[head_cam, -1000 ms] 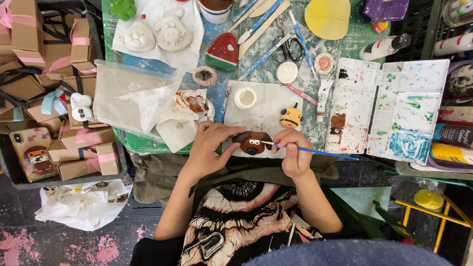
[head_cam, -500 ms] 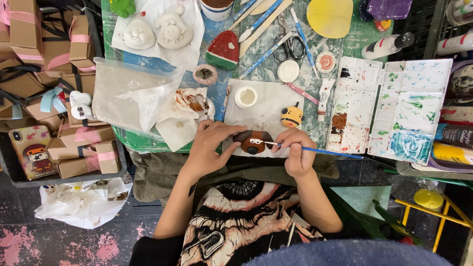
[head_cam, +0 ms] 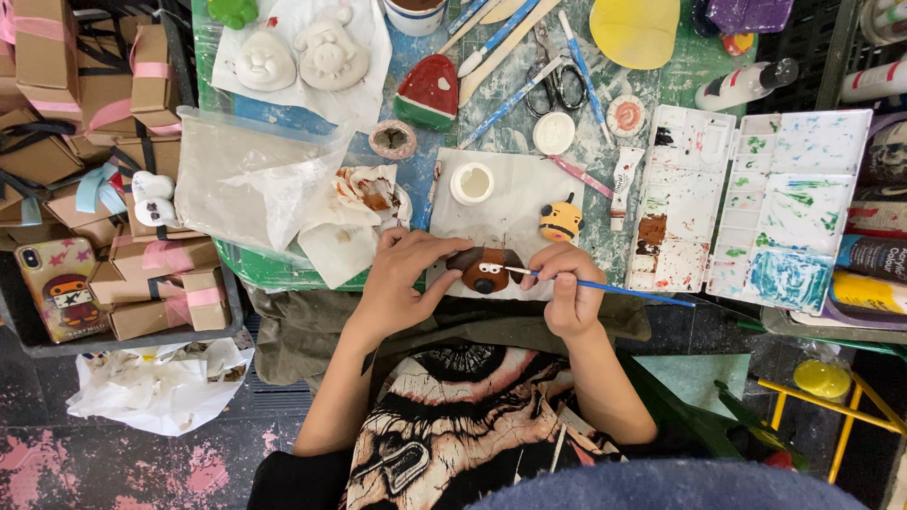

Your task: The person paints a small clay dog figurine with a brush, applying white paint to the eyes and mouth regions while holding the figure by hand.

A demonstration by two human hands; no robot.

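While the left hand (head_cam: 402, 283) grips the brown figurine (head_cam: 486, 270), right hand (head_cam: 565, 288) pinches a brush (head_cam: 605, 286) pointing left.

The person wears a short-sleeved black T-shirt (head_cam: 472, 425) printed across the chest with a large cream and rust-brown graphic of a staring eye. Both forearms are bare, and the left hand (head_cam: 402, 283) and right hand (head_cam: 567, 288) carry no rings or wristbands.
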